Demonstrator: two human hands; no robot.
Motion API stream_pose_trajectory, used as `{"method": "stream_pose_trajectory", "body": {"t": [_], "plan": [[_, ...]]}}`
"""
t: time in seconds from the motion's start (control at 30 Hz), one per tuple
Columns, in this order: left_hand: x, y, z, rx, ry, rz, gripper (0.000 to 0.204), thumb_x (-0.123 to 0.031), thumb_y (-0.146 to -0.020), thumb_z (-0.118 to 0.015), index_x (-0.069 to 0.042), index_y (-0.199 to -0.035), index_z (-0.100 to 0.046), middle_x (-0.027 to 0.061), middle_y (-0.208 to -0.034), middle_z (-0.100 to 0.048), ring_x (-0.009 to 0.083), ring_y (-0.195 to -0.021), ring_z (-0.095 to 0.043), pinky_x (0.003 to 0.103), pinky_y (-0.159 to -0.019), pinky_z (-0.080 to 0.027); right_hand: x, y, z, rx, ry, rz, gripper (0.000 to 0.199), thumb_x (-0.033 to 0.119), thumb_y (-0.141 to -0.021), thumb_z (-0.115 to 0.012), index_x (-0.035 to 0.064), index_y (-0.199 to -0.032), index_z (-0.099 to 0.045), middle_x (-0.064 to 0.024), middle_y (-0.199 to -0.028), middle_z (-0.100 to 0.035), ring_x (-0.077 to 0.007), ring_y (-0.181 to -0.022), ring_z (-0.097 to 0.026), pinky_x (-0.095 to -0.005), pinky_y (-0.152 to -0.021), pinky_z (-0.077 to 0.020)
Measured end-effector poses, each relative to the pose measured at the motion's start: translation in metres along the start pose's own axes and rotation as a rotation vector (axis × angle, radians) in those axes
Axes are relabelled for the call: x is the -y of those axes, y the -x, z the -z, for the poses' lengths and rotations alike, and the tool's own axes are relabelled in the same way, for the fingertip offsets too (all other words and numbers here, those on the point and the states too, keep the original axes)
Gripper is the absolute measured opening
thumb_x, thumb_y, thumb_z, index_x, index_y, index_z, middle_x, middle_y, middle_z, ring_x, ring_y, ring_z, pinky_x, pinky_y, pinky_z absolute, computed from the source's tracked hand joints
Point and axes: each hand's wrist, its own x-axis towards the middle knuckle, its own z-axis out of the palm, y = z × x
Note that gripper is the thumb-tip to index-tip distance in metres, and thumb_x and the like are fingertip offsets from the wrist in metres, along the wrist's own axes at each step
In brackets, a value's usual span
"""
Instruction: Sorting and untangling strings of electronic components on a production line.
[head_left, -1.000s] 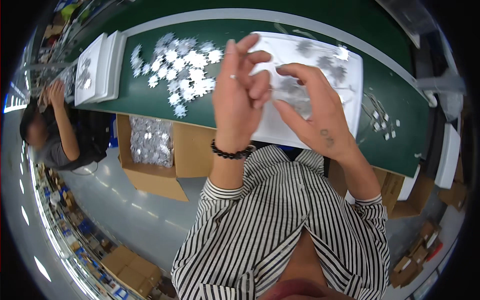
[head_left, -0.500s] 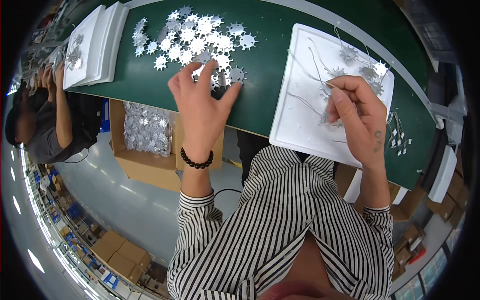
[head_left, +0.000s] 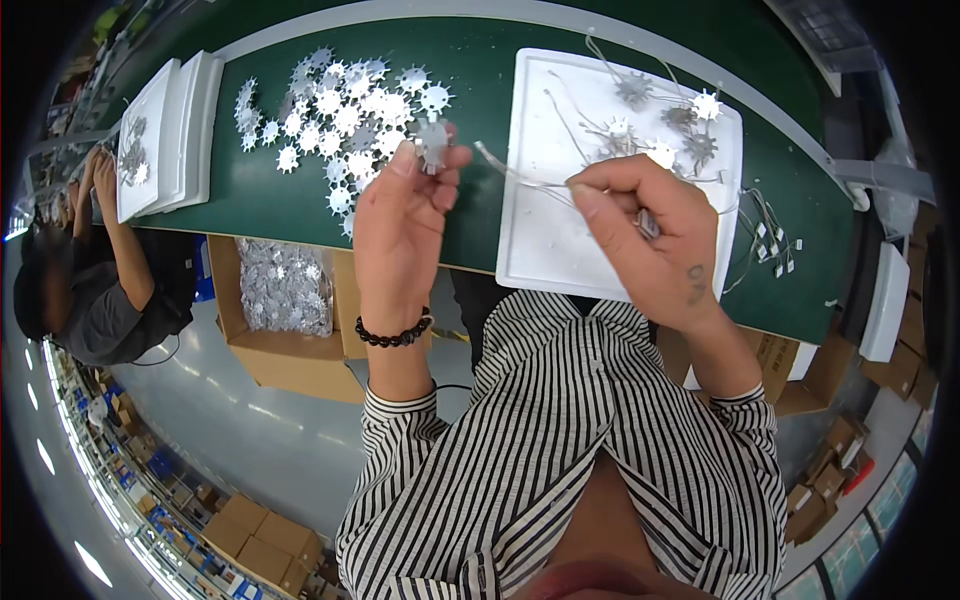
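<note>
Just off the left edge of the white, shallow, rectangular tray, a silver, flat, gear-shaped metal plate is held up by the left hand, gripped between thumb and fingers. Over the tray's left half, a thin, pale, flexible wire lead is pinched by the right hand, whose fingers are curled closed (something small and greyish is also tucked in that grip, but its kind cannot be told). The lead's long axis is pointed from the right fingertips toward the left and slightly toward the tray's far side, so that the tray's left edge is crossed and the free end is brought to face the plate. Between that end and the plate a narrow gap is seen, and the left hand is clearly the nearer one to it; by judgement, the coming move is governed by this gap, though its depth cannot be read from a single view. Left of the tray, a loose pile of similar silver plates is spread on the green tabletop; right of the tray, white-ended leads are laid.
</note>
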Motion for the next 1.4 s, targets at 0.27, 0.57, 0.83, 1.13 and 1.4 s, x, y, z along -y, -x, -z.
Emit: {"method": "stream_pose_trajectory", "body": {"t": [0.27, 0.57, 0.83, 1.13, 1.4], "plan": [[0.002, 0.012, -0.029, 0.043, 0.081, 0.062, 0.045, -0.032, -0.107, -0.051, 0.009, -0.12, -0.063, 0.0199, -0.114, -0.069, 0.0123, -0.083, -0.061, 0.021, -0.072, -0.047, 0.011, -0.002, 0.003, 0.035, -0.016, 0.168, 0.011, -0.005, -0.084, -0.068, -0.0021, -0.094, -0.07, -0.0006, -0.069, -0.062, -0.0079, -0.054, -0.041, -0.0209, -0.052, -0.0323], [-0.001, 0.016, -0.028, 0.079, 0.04, 0.083, 0.045, -0.035, -0.105, -0.055, 0.008, -0.115, -0.066, 0.0168, -0.102, -0.071, 0.0121, -0.077, -0.06, 0.023, -0.069, -0.047, 0.017, 0.003, 0.007, 0.063, 0.084, 0.306, 0.011, -0.005, -0.079, -0.07, -0.0009, -0.089, -0.071, -0.0025, -0.07, -0.065, -0.0097, -0.052, -0.043, -0.022, -0.05, -0.0332], [0.0, 0.02, -0.036, 0.019, -0.042, 0.057, 0.041, -0.033, -0.103, -0.057, 0.006, -0.111, -0.068, 0.0111, -0.087, -0.069, 0.0121, -0.071, -0.056, 0.022, -0.067, -0.046, 0.017, 0.009, 0.008, 0.098, 0.141, 0.348, 0.014, -0.007, -0.075, -0.069, 0.0, -0.087, -0.07, -0.0038, -0.07, -0.066, -0.0126, -0.051, -0.046, -0.0237, -0.049, -0.0344], [0.001, 0.019, -0.028, -0.002, -0.117, 0.058, 0.033, -0.027, -0.1, -0.063, 0.004, -0.105, -0.072, 0.0065, -0.077, -0.064, 0.0118, -0.069, -0.055, 0.022, -0.067, -0.045, 0.019, 0.009, 0.013, 0.176, 0.21, 0.37, 0.015, -0.007, -0.073, -0.069, 0.0014, -0.085, -0.069, -0.0043, -0.071, -0.066, -0.0149, -0.051, -0.048, -0.0263, -0.049, -0.0367], [0.002, 0.021, -0.031, -0.039, -0.157, 0.059, 0.027, -0.024, -0.096, -0.069, 0.003, -0.097, -0.074, 0.0043, -0.075, -0.062, 0.011, -0.068, -0.054, 0.021, -0.065, -0.044, 0.019, 0.009, 0.014, 0.191, 0.256, 0.413, 0.014, -0.008, -0.073, -0.068, 0.0014, -0.084, -0.068, -0.0047, -0.072, -0.065, -0.016, -0.051, -0.047, -0.0276, -0.049, -0.0378]]}}
